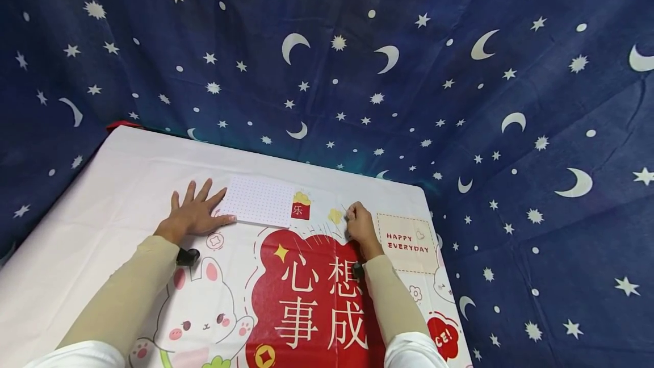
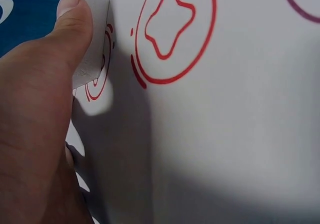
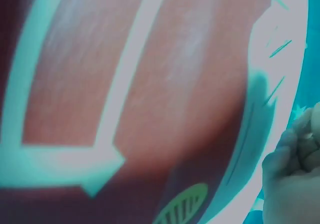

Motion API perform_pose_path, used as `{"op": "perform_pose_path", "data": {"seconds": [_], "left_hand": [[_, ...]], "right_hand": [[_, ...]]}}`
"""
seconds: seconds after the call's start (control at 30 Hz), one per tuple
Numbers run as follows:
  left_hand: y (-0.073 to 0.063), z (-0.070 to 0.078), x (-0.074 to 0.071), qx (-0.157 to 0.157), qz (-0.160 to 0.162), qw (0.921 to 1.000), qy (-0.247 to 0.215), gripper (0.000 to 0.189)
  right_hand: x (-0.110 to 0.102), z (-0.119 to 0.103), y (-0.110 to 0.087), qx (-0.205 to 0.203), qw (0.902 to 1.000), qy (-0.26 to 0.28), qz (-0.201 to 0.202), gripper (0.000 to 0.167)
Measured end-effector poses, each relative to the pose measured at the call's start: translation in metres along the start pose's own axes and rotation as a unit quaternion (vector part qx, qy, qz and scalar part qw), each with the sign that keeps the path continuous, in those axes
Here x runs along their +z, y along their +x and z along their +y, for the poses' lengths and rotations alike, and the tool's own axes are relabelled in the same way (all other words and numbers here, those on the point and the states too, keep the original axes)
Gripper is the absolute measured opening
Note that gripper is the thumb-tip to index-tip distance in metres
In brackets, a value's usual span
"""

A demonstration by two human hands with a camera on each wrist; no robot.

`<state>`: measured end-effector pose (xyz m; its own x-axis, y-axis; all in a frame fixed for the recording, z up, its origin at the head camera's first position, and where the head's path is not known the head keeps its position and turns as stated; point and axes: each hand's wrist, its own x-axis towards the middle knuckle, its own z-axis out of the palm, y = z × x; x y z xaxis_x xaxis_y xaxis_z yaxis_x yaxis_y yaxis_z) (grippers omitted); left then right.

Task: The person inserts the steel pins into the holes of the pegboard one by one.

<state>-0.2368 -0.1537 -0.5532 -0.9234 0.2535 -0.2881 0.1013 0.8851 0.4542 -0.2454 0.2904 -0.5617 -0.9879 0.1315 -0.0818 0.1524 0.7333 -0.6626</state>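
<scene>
On my head feed, a white rectangular slab with a fine dot grid (image 1: 259, 202) lies flat, just inside the far edge of a table covered in white rabbit-printed cloth (image 1: 128, 186). The bare left hand (image 1: 195, 213) has its fingers straight and spread, thumb at the slab's near left corner, presumably steadying it. Towards the table's far right corner, the bare right hand (image 1: 361, 226) curls its fingers; I cannot tell whether they pinch anything. Beyond hangs navy fabric with white moons and stars (image 1: 337, 84).

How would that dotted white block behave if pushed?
The dotted white block would probably slide rather than tip, since it lies flat and low. It looks fairly stiff, judging by its straight, thick edge.
</scene>
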Motion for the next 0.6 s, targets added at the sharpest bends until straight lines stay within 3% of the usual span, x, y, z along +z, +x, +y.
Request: {"op": "perform_pose_path", "data": {"seconds": [0.13, 0.33, 0.5, 0.6], "left_hand": [[0.0, -0.001, 0.0, -0.003, -0.001, 0.9999, -0.011, 0.098], [-0.005, -0.001, 0.001, -0.003, -0.006, 1.0, -0.007, 0.098], [-0.008, 0.001, 0.0, 0.001, 0.0, 1.0, -0.006, 0.099], [-0.005, 0.003, 0.0, 0.007, 0.012, 0.9999, -0.009, 0.101]], "right_hand": [[0.002, -0.006, 0.0, -0.007, 0.9956, 0.092, 0.016, 0.016], [0.01, -0.022, -0.003, -0.043, 0.9763, 0.207, 0.046, 0.017], [0.012, -0.043, -0.004, -0.076, 0.9642, 0.247, 0.06, 0.008], [0.011, -0.057, -0.003, -0.085, 0.962, 0.251, 0.066, 0.006]]}}
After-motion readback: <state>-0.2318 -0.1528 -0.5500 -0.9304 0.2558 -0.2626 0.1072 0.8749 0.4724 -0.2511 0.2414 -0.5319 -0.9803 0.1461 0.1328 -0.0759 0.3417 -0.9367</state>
